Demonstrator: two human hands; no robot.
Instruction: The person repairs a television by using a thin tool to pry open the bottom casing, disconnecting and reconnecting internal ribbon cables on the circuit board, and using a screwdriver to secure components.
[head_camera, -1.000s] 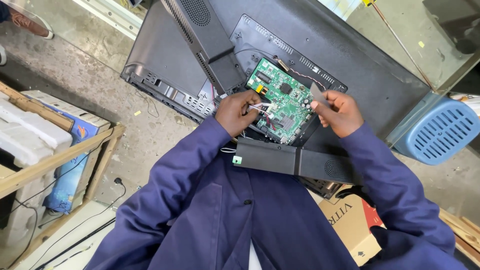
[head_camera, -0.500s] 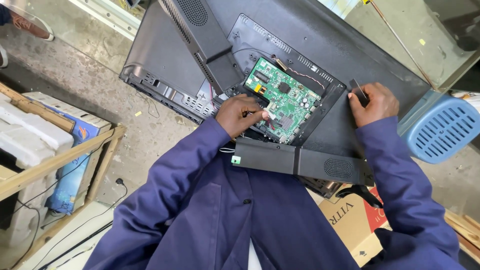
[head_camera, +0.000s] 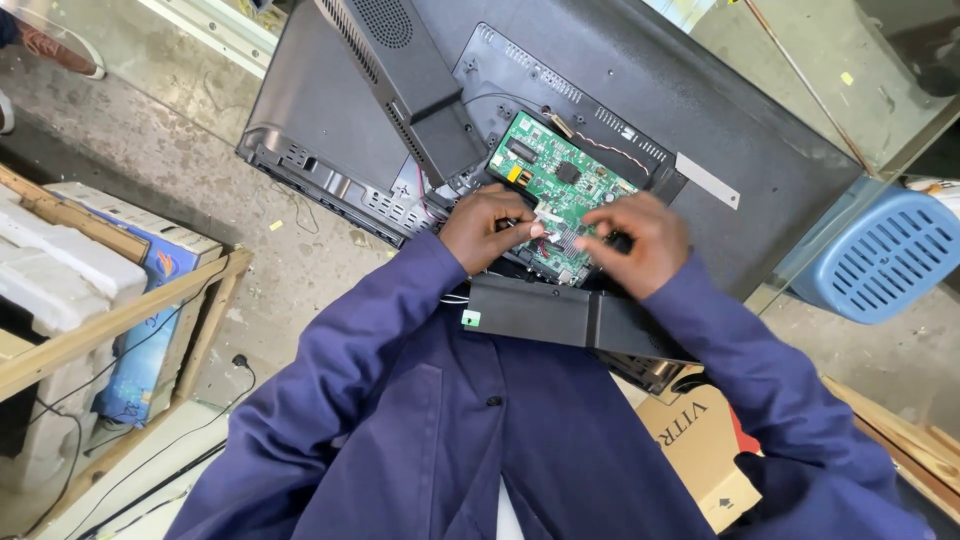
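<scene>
Nearest to us, at five o'clock, a brown cardboard box (head_camera: 705, 455) with dark printing lies partly under the right sleeve; something red shows at its edge, but we cannot tell what is inside. At nine o'clock, a wooden frame (head_camera: 110, 320) leans in front of a blue printed carton (head_camera: 150, 330) that holds white foam blocks (head_camera: 50, 275).

In the middle, a black bar-shaped part (head_camera: 560, 315) lies across the lap, with a small green-and-white sticker (head_camera: 470, 318) on its left end. Just above it, both hands meet over the green circuit board (head_camera: 560, 195), which sits in the open back of a dark flat television (head_camera: 700, 110). The left hand (head_camera: 490, 228) has its fingers bent and pinches a small pale flat piece near the lower edge of the board. The right hand (head_camera: 635, 240) is curled with its fingertips touching the same spot; it is blurred, so we cannot tell whether it grips anything.

At two o'clock, a pale grey strip label (head_camera: 707, 180) is stuck on the television back. At three o'clock, a blue plastic basket (head_camera: 880, 255) with slotted sides lies on its side.
</scene>
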